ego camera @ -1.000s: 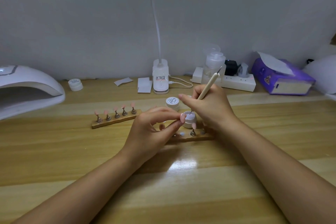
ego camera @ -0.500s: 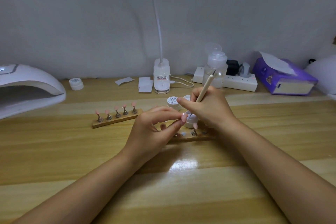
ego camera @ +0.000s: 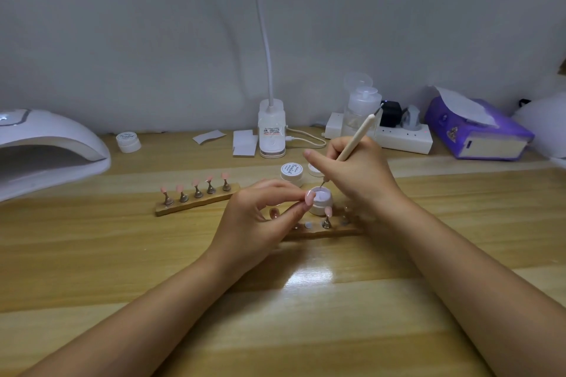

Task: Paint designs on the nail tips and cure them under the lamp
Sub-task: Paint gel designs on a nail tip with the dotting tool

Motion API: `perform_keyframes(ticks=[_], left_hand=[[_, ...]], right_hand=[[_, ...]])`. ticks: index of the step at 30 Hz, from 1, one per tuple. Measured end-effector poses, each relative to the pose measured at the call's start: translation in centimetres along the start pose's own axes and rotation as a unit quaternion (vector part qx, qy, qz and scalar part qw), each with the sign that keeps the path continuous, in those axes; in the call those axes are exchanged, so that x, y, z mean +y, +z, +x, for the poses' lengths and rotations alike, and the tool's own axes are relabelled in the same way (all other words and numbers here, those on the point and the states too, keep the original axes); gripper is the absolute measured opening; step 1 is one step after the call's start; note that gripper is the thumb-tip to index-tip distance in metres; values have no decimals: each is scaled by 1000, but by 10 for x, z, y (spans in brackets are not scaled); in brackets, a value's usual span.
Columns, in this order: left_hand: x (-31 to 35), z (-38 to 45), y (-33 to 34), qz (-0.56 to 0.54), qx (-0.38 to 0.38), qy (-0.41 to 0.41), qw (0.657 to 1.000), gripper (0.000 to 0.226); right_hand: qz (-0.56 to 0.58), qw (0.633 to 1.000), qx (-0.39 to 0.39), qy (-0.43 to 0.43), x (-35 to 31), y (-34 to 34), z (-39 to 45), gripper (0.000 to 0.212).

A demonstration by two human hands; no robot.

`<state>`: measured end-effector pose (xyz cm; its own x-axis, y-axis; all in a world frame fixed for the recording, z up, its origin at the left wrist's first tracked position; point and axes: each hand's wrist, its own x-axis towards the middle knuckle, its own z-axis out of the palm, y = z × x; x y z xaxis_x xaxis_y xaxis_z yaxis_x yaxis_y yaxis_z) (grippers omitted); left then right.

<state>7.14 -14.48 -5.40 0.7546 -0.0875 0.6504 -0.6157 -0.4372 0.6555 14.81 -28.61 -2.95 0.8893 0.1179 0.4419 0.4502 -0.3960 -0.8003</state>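
The step in hand looks like loading the tool with gel before painting. The right hand (ego camera: 358, 174) grips a slim wooden-handled pen (ego camera: 356, 139) like a pencil, fingers curled round the shaft, and its fine metal tip points down into the open jar (ego camera: 321, 197) of pale lilac gel. The left hand (ego camera: 260, 217) pinches a pink nail tip (ego camera: 310, 198) between thumb and forefinger, just beside the jar's rim and above the near wooden rack (ego camera: 321, 231).

Next, I judge, the pen has to lift out with only a small bead of gel and travel the short way to the pinched tip, which the left hand must keep steady and turned face up. Curing comes later: the white lamp (ego camera: 46, 150) sits well apart at the far left of the surface (ego camera: 306, 315).

A second rack (ego camera: 196, 202) behind the left hand carries five pink tips on metal stands. The near rack is mostly hidden by both hands; one stand with a tip (ego camera: 327, 217) shows, and a small pale disc beside it, but how many places are filled cannot be told. Whether the pen tip actually touches the gel is too fine to make out. No design can be read on the pinched tip. A closed jar (ego camera: 291, 173) stands behind, with another partly hidden by the right hand.
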Motion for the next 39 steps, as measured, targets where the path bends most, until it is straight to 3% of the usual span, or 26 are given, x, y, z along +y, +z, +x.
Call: perform_keyframes(ticks=[10, 19, 25, 39], left_hand=[[0, 0, -1, -5, 9, -15, 1000, 12], [1, 0, -2, -42, 11, -10, 999, 16], [-1, 0, -1, -49, 8, 12, 999, 13], [-3, 0, -1, -39, 11, 30, 999, 21]], right_hand=[[129, 990, 61, 20, -20, -8, 2, 41], [275, 961, -26, 35, -36, -13, -27, 33], [218, 976, -18, 13, -37, -3, -37, 42], [209, 978, -10, -19, -32, 2, -39, 33]])
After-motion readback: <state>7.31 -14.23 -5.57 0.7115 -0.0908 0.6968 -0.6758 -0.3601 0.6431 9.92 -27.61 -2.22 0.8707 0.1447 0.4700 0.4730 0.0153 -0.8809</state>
